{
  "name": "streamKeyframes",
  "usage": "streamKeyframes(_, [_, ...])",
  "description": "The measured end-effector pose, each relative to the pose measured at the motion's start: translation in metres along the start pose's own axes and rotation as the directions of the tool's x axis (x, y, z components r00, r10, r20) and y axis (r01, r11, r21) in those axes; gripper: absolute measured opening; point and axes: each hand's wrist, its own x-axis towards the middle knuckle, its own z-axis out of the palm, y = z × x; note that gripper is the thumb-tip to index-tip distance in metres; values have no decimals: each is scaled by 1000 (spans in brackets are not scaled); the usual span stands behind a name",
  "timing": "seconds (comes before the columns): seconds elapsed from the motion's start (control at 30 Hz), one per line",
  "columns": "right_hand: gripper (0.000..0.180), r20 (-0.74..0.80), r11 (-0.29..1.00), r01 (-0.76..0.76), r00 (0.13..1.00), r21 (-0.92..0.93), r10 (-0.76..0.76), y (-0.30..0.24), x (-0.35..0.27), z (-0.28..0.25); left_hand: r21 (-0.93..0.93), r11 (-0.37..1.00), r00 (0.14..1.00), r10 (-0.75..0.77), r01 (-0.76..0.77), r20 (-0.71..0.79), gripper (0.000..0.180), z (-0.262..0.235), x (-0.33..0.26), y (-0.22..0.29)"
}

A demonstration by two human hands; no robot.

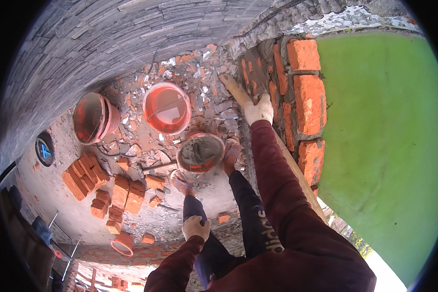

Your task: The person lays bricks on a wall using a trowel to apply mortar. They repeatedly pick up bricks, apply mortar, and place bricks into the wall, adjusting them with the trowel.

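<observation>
At one o'clock, the white-gloved right hand (259, 110) has its grip closed around a long tan wooden board (235, 89), likely stiff, best held mid-length. The white-gloved left hand (196, 228), six o'clock: grip unclear.

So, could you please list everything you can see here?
brick wall: one, orange and grey, right of centre
wooden board: one, tan, along brick wall
green surface: one, green, far right
stone-clad wall: one, grey, upper left
mortar bucket: one, reddish, centre
bucket of liquid: one, reddish, upper centre
nested buckets: at least two, reddish, left
small bucket: one, orange, lower left
round container: one, black, far left
loose bricks: many, orange, left
hammer-like tool: one, pale handle, left of mortar bucket
rubble: much, mixed colours, around buckets
arms: two, maroon sleeves, lower centre
legs: two, dark, lower centre
feet: two, pale sandals, centre
right hand: one, pale glove, gripping wooden board
left hand: one, pale glove, on left leg
</observation>
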Motion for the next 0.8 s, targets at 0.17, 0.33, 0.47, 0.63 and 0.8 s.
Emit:
streamKeyframes(0.17, [53, 422, 886, -314, 893, 342, 154, -23, 6, 3, 31, 1000, 1000, -1, 0, 16, 36, 3, -3, -4])
streamKeyframes(0.33, [49, 273, 905, -267, 945, 332, 179, -13, 38, -1, 41, 998, 999, 38, -39, 12, 36, -3, -1, -5])
streamKeyframes(0.47, [53, 185, 858, -196, 975, 474, 120, -5, 52, 13, 76, 996, 998, 41, -44, 44, 36, -10, 3, -2])
streamKeyframes(0.63, [49, 345, 624, -397, 915, 673, 210, -41, 30, -26, 57, 997, 999, 42, -43, 3, 35, -10, 0, -1])
streamKeyframes(0.8, [46, 395, 502, -454, 891, 737, 225, -62, 21, -59, 42, 999, 1000, 22, -22, 5, 35, -16, -1, 7])
